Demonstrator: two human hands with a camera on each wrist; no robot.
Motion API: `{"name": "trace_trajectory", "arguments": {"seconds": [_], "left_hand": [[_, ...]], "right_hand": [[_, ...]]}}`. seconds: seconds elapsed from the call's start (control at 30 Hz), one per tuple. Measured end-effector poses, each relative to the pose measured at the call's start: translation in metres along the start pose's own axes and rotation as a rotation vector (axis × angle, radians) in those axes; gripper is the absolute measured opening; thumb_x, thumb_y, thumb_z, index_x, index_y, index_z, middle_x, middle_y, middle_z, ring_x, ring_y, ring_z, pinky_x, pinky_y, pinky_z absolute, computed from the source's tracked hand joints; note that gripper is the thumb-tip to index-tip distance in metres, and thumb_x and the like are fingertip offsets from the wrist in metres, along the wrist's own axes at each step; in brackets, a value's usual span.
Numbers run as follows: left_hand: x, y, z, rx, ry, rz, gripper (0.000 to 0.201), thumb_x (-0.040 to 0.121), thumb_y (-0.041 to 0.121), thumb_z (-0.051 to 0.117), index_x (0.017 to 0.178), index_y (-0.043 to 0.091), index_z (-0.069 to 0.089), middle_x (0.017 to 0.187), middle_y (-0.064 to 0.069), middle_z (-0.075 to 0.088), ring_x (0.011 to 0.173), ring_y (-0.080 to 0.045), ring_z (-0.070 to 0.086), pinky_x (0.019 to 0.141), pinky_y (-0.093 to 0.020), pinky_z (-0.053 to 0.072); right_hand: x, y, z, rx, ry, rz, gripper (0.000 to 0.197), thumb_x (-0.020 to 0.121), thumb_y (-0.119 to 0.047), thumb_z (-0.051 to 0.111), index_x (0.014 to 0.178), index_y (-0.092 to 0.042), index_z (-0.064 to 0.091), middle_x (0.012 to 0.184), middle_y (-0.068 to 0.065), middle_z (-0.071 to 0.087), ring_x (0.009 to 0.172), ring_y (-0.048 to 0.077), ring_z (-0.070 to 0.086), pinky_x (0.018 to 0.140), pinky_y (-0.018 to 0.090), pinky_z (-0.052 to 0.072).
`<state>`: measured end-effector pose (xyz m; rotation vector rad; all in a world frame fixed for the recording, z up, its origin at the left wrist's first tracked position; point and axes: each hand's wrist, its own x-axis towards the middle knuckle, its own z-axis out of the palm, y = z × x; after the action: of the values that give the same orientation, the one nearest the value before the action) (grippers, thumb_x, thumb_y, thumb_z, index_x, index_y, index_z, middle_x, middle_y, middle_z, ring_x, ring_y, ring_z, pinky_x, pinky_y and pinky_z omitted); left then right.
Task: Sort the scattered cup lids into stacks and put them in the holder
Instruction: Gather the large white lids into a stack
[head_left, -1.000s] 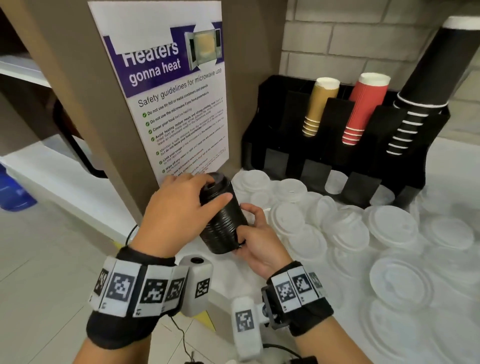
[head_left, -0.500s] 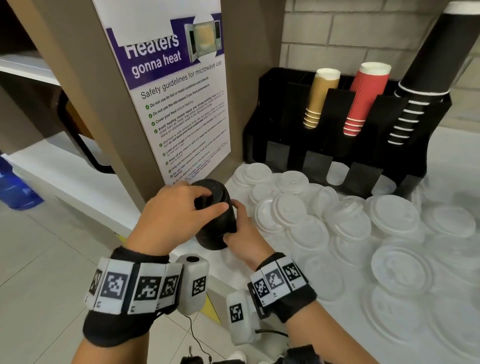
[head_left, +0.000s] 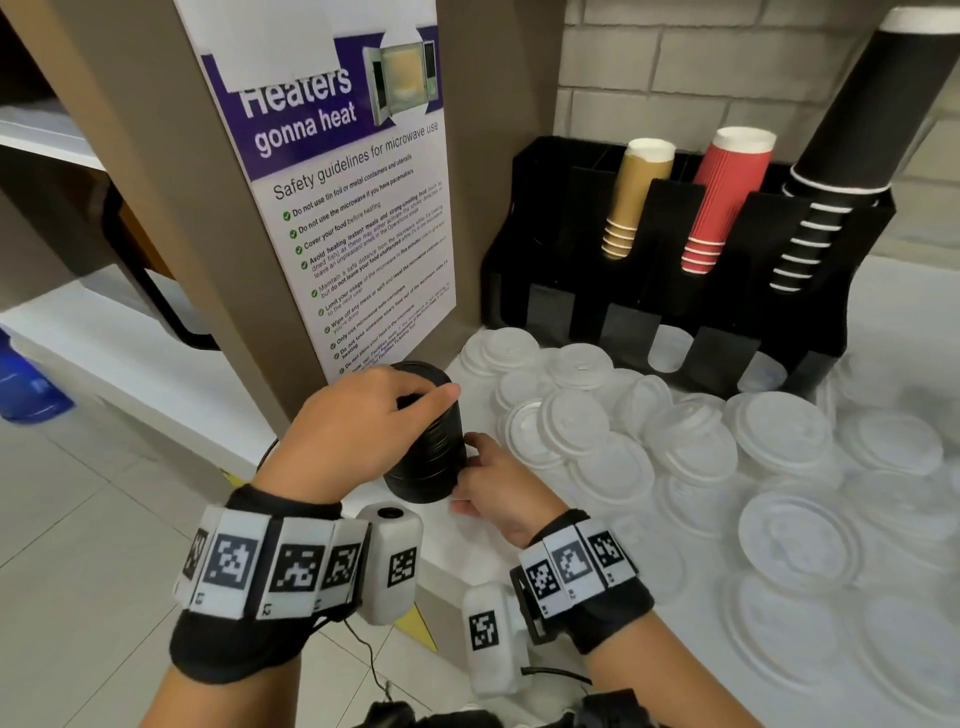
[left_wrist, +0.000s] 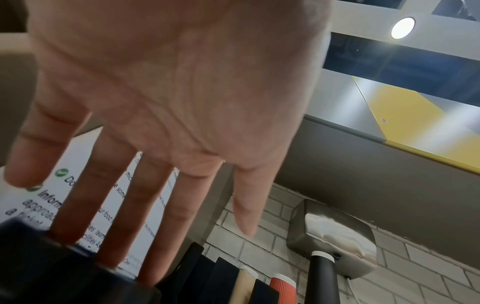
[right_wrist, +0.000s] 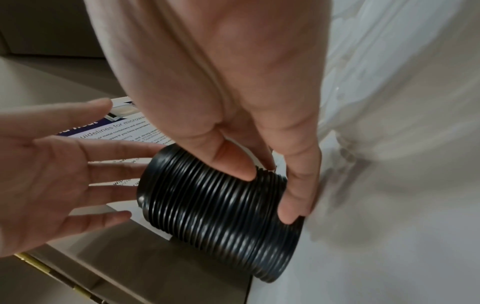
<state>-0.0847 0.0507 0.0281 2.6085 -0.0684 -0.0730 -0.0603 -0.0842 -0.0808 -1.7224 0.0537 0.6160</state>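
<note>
Standing at the counter's (head_left: 597, 649) near-left corner, the black lid stack (head_left: 428, 447) sits beside the poster (head_left: 337, 208). Right hand (head_left: 501, 488) grips the stack low on its side, thumb (right_wrist: 231, 162) and fingers (right_wrist: 296, 197) curled round the ribbed rims. Left hand (head_left: 358, 421) rests on the stack's top, fingers (left_wrist: 166, 226) straight and spread, gripping nothing. White lids (head_left: 691, 447) lie scattered and overlapping across the counter, to the right of the stack. Holder (head_left: 649, 291) stands at the back wall, well apart from the stack, with 3 cup stacks: tan (head_left: 636, 195), red (head_left: 724, 197), black (head_left: 857, 140).
</note>
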Motion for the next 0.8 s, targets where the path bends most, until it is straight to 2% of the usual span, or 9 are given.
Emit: {"name": "trace_trajectory", "arguments": {"seconds": [0.17,0.27,0.37,0.43,0.53,0.6,0.67,0.73,0.8], "left_hand": [[0.007,0.002,-0.001,0.008,0.028,0.049,0.042,0.088,0.060,0.045,0.111,0.033,0.068,0.107,0.010,0.066,0.102,-0.013,0.059,0.092,-0.041,0.049],[0.018,0.010,-0.001,-0.151,0.122,0.157,0.036,0.085,0.053,0.056,0.114,0.033,0.065,0.112,0.013,0.064,0.106,-0.007,0.056,0.090,-0.026,0.044],[0.029,0.025,0.002,-0.572,0.191,0.277,0.019,0.085,0.038,0.065,0.102,0.029,0.069,0.103,0.009,0.069,0.097,-0.001,0.060,0.082,-0.010,0.043],[0.035,0.031,0.005,-0.803,0.177,0.369,0.017,0.085,0.034,0.067,0.098,0.025,0.070,0.099,0.005,0.071,0.091,-0.002,0.063,0.081,-0.010,0.046],[0.046,0.032,0.008,-1.022,0.120,0.417,0.014,0.079,0.037,0.071,0.092,0.033,0.073,0.095,0.004,0.071,0.088,-0.011,0.066,0.080,-0.018,0.052],[0.054,0.029,0.011,-1.101,0.089,0.417,0.019,0.074,0.044,0.065,0.090,0.037,0.073,0.095,0.005,0.072,0.087,-0.013,0.067,0.080,-0.021,0.054],[0.061,0.027,0.012,-1.129,0.076,0.424,0.021,0.074,0.045,0.064,0.091,0.037,0.073,0.096,0.003,0.072,0.086,-0.015,0.068,0.080,-0.023,0.055],[0.068,0.024,0.013,-1.144,0.068,0.436,0.022,0.074,0.044,0.064,0.092,0.035,0.073,0.096,0.003,0.071,0.086,-0.015,0.068,0.079,-0.023,0.055],[0.073,0.022,0.012,-1.152,0.065,0.439,0.022,0.075,0.044,0.064,0.093,0.034,0.073,0.095,0.002,0.071,0.085,-0.015,0.067,0.079,-0.023,0.055]], "right_hand": [[-0.012,-0.017,-0.017,0.032,-0.062,-0.001,0.068,0.094,-0.006,0.046,0.152,-0.016,0.012,0.135,0.012,0.043,0.112,0.027,0.058,0.088,0.032,0.054],[-0.021,-0.041,-0.052,0.126,0.012,-0.084,0.063,0.093,-0.005,0.046,0.150,-0.017,0.022,0.117,0.009,0.049,0.100,0.020,0.058,0.085,0.028,0.055],[-0.020,-0.071,-0.103,0.192,0.177,-0.210,0.054,0.092,-0.006,0.051,0.142,-0.015,0.035,0.106,0.007,0.055,0.098,0.016,0.057,0.086,0.028,0.053],[-0.013,-0.091,-0.141,0.199,0.326,-0.241,0.040,0.091,-0.008,0.053,0.130,-0.016,0.044,0.099,0.005,0.055,0.091,0.015,0.056,0.084,0.027,0.050],[0.009,-0.114,-0.196,0.276,0.525,-0.192,0.006,0.090,-0.011,0.052,0.093,-0.017,0.050,0.077,0.002,0.039,0.063,0.013,0.039,0.061,0.024,0.038],[0.027,-0.121,-0.224,0.204,0.605,-0.059,0.016,0.092,-0.015,0.052,0.107,-0.014,0.051,0.090,0.009,0.047,0.076,0.023,0.048,0.069,0.033,0.044],[0.042,-0.124,-0.239,-0.072,0.656,0.029,0.025,0.093,-0.014,0.052,0.118,-0.010,0.054,0.125,0.018,0.053,0.108,0.031,0.053,0.092,0.039,0.044],[0.056,-0.122,-0.244,-0.404,0.650,0.161,0.017,0.096,-0.013,0.050,0.109,-0.004,0.058,0.137,0.020,0.050,0.104,0.026,0.050,0.087,0.032,0.044],[0.066,-0.120,-0.242,-0.606,0.572,0.263,0.032,0.098,-0.014,0.048,0.126,0.002,0.053,0.136,0.017,0.050,0.102,0.023,0.046,0.077,0.026,0.044]]}}
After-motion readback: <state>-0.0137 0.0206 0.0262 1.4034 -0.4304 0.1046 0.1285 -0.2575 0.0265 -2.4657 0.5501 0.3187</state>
